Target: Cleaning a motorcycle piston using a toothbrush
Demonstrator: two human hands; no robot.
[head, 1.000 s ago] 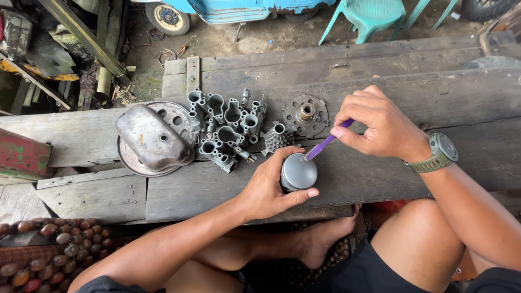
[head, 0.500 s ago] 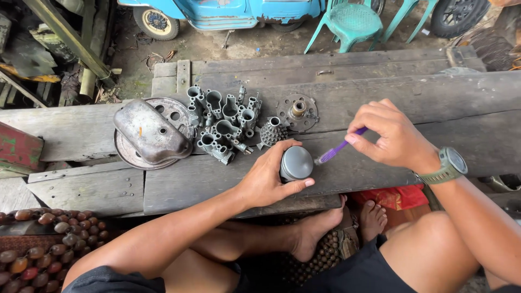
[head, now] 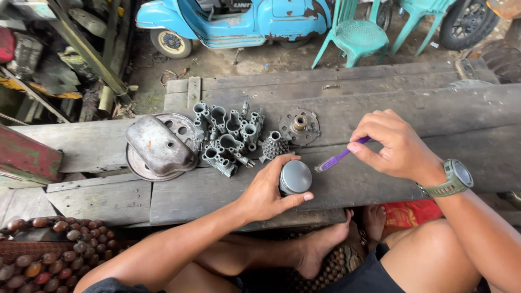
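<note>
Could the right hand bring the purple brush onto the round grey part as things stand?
Probably yes. The right hand holds the purple brush with its bristle end just beside the round grey part. The left hand grips that part from the sides, leaving its top face bare.

blue scooter (head: 239,19), green plastic chairs (head: 355,35), dented metal cover (head: 159,145)

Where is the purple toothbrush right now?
In the head view, right of centre: the right hand holds the purple toothbrush, bristles beside the grey piston gripped by the left hand.
</note>
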